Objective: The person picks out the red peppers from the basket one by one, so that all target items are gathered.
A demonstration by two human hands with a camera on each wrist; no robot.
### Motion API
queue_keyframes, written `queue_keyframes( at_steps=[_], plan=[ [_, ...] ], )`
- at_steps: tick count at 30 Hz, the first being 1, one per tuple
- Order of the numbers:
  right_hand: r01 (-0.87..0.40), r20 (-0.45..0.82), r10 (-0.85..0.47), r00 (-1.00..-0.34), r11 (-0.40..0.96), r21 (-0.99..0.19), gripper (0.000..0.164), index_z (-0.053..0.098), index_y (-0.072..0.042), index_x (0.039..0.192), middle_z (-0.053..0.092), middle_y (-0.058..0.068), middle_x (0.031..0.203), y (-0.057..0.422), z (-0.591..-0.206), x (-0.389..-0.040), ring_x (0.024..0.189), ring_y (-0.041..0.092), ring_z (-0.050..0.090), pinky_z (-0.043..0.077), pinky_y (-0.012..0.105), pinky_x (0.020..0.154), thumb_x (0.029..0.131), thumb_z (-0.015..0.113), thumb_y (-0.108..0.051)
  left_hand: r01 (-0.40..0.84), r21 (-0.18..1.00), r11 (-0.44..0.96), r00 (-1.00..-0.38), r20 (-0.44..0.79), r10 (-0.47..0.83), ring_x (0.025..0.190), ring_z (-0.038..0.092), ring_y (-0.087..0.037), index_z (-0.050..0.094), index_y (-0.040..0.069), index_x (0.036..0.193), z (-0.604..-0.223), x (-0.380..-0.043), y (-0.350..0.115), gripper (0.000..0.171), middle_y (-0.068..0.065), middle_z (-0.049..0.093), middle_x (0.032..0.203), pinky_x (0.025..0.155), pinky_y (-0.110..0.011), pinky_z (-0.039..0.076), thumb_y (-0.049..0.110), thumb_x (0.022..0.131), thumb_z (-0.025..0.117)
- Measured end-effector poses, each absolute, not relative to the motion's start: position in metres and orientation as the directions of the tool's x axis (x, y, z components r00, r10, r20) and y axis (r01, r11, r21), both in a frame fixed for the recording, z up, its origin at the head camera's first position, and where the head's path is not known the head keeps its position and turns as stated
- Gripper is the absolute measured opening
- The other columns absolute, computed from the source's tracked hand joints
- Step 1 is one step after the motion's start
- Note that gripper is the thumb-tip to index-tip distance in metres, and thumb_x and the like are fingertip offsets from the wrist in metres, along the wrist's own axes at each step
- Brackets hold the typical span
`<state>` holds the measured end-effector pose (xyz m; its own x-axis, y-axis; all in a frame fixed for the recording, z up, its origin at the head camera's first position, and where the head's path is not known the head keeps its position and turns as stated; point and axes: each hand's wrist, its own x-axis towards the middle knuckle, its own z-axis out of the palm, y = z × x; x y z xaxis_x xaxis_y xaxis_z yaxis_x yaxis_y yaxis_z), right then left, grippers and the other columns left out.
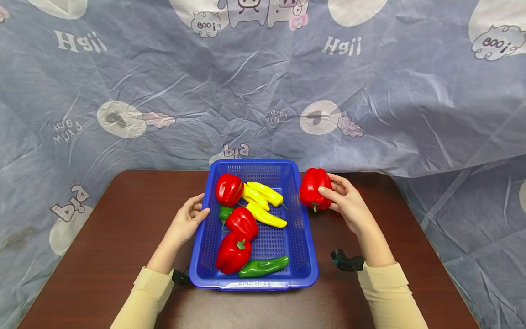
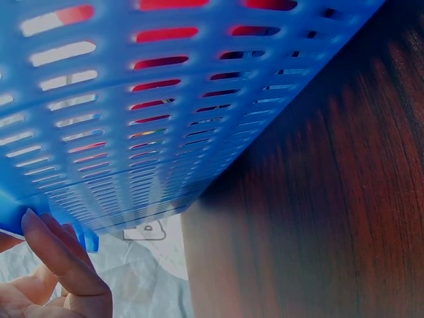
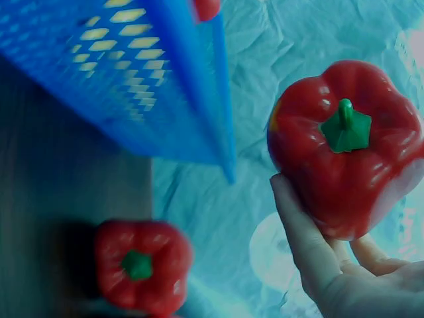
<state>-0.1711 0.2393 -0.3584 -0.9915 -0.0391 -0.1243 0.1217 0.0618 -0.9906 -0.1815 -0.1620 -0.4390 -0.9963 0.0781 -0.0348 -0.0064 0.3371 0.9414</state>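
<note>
My right hand (image 1: 349,203) grips a red bell pepper (image 1: 315,188) beside the right rim of a blue plastic basket (image 1: 309,246). In the right wrist view the bell pepper (image 3: 341,159) shows its green stem, with the fingers beneath and beside it. My left hand (image 1: 186,219) pinches the basket's left rim; the left wrist view shows its fingers (image 2: 63,255) at that rim. Inside the basket lie a red bell pepper (image 1: 229,189), two more red ones nearer me, several yellow peppers (image 1: 266,215), a long green pepper (image 1: 264,267) and another green piece (image 1: 225,213), partly hidden.
Another red bell pepper (image 3: 142,265) sits on the brown table (image 1: 123,237) right of the basket, mostly hidden behind my right hand in the head view. A patterned grey-blue cloth (image 1: 255,91) hangs behind the table. Black wrist devices (image 1: 347,261) sit by both forearms.
</note>
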Motion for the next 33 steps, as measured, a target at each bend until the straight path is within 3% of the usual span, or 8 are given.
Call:
queue_keyframes(
  at_steps=[13,23,33],
  plan=[
    [0.184,-0.183,0.018,-0.983,0.05,-0.982,0.074,0.019,-0.002,0.154,0.045,-0.001,0.125,0.283,-0.396,-0.162,0.1,0.002,0.058,0.054,0.018,0.082,0.097,0.061,-0.023,-0.013,0.94,0.34,-0.995,-0.044,0.085,0.076,0.058,0.0,0.037,-0.004,0.147,-0.439,-0.181,-0.162,0.055,-0.022,0.056,0.11,0.068,-0.018,0.052,0.007,0.098,0.059],
    [0.257,-0.258,0.008,-0.966,0.135,-0.957,0.077,0.015,-0.002,0.156,0.03,0.019,0.15,0.301,-0.427,-0.154,0.098,-0.002,0.056,0.053,0.017,0.082,0.098,0.059,-0.027,-0.013,0.942,0.337,-0.995,-0.045,0.087,0.077,0.058,-0.002,0.037,-0.004,0.147,-0.437,-0.181,-0.162,0.055,-0.021,0.056,0.11,0.068,-0.018,0.052,0.007,0.098,0.059],
    [0.297,-0.315,-0.065,-0.947,0.203,-0.933,0.076,0.015,0.002,0.154,0.033,0.027,0.15,0.305,-0.448,-0.148,0.096,-0.003,0.058,0.053,0.02,0.084,0.098,0.058,-0.026,-0.004,0.936,0.352,-0.996,-0.035,0.081,0.077,0.057,-0.001,0.038,-0.004,0.147,-0.437,-0.182,-0.162,0.055,-0.021,0.056,0.11,0.068,-0.018,0.051,0.008,0.098,0.06]
  ],
)
